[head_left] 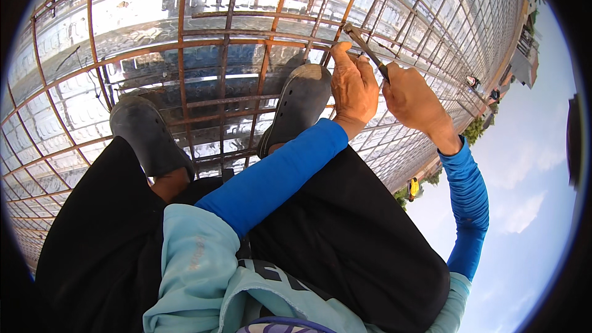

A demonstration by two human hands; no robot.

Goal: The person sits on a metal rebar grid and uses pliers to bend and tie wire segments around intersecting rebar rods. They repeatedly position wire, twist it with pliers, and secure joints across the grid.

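Note:
My right hand (414, 98) is wrapped round the dark handle of what looks like a pair of pincers (370, 53). Their rusty head rests at a crossing of the reinforcing bars (265, 68). Just left of the tool, my left hand (354, 89) is held close to the same crossing. Its fingers are bent and pressed together, and whatever they may hold is too small or hidden to make out. The bars are brown with rust and form a wide grid.
Under the grid lies shiny ribbed metal sheeting (139, 9). My dark clogs (145, 129) stand on the bars, below my bent knees. A person in yellow (413, 189) is far off at the right, near trees and a grey-roofed building (526, 66).

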